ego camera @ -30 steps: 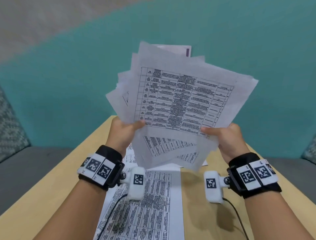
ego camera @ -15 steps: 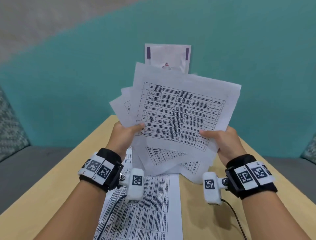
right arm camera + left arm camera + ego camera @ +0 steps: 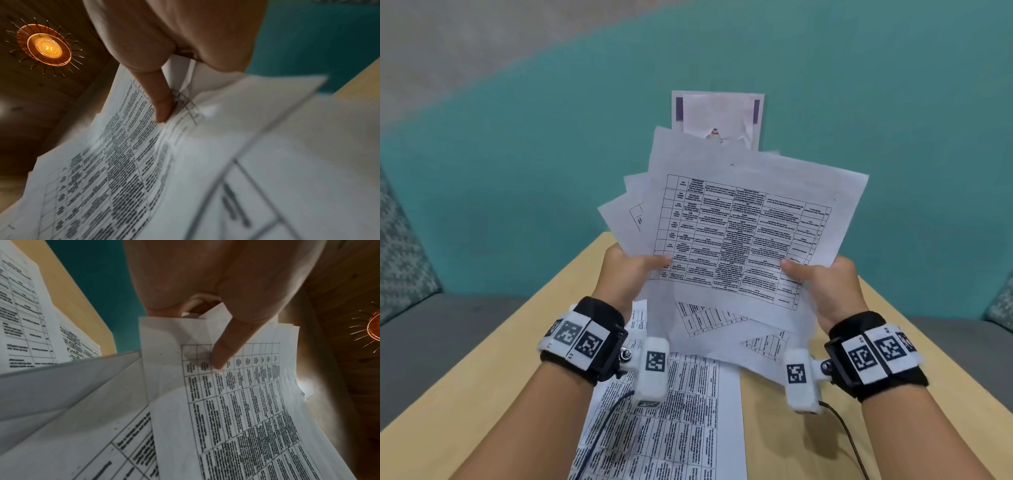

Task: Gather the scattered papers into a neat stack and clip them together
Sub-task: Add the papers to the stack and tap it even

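I hold the papers (image 3: 743,233) up above the table (image 3: 482,383), left hand (image 3: 625,274) and right hand (image 3: 825,287) pinching the lower corners, thumbs in front. They're light, floppy, slippery and fanned; gripping both side edges loosely should let them square up.

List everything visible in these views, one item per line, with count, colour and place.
fanned bundle of white printed paper sheets: several, exact count unclear, white with black tables, held up above the table, edges uneven.
white sheet with purple side bars: one, sticking up at the back of the bundle.
white printed table sheets lying flat: at least two, on the table under the wrists.
light wooden table: one, tan.
round orange ceiling lamp: one, lit, overhead.
black wrist bands with white marker tags: two, one on each wrist.
left hand: grips the bundle's left edge.
right hand: grips its right edge.
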